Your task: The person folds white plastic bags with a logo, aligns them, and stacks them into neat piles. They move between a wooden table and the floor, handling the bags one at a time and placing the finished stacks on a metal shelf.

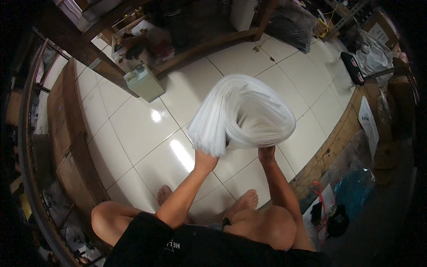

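A thick, loosely coiled roll of white translucent sheeting [262, 133] is held up in front of me above the tiled floor. Its layered loose end hangs down on the left side, and a hollow shows in the middle of the coil. My left hand [206, 160] is closed on the lower edge of that loose end, its fingers mostly hidden by the sheeting. At the bottom right of the coil, my right hand [267, 153] grips from beneath; the sheeting covers most of its fingers too.
A pale jerrycan [144, 83] stands by a wooden bench leg at the far left. Wooden boards [71, 133] border the left side, with another wooden edge [329, 155] on the right. Dark plastic bags [291, 26] lie at the back. My bare feet [244, 202] are on the tiles.
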Tool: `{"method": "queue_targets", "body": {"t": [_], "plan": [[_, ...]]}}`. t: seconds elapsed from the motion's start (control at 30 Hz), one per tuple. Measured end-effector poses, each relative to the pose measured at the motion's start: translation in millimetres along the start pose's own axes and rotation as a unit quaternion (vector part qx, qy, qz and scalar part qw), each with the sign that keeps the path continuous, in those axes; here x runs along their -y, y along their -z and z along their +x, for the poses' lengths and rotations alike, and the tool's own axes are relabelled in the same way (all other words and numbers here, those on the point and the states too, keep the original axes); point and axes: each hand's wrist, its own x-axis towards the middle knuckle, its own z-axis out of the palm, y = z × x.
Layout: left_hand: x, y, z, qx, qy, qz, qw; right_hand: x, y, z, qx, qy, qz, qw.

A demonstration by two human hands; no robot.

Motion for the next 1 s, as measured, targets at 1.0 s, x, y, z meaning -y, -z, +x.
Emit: {"method": "queue_targets", "body": {"t": [1.0], "plan": [[32.6,48.0,34.6,0.103,0.041,-0.115,0.987,202.1,-183.3,28.7,0.287,0.308,-0.673,0.608]]}}
